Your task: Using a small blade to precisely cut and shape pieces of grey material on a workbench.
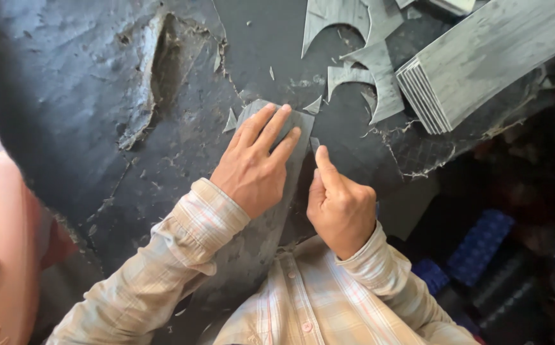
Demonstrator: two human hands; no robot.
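Note:
A grey strip of sheet material [288,167] lies lengthwise on a torn black work surface [86,102]. My left hand [256,166] presses flat on the strip, fingers spread toward its far end. My right hand [340,204] is closed around a small cutting tool whose blade tip [314,144] shows beside the strip's right edge, with the index finger stretched along it. Most of the tool is hidden inside the fist.
A stack of grey strips [482,57] lies at the top right. Curved grey offcuts [360,64] are scattered beyond the strip. Another person's arm [12,243] is at the left edge. Blue textured objects [475,246] sit low on the right.

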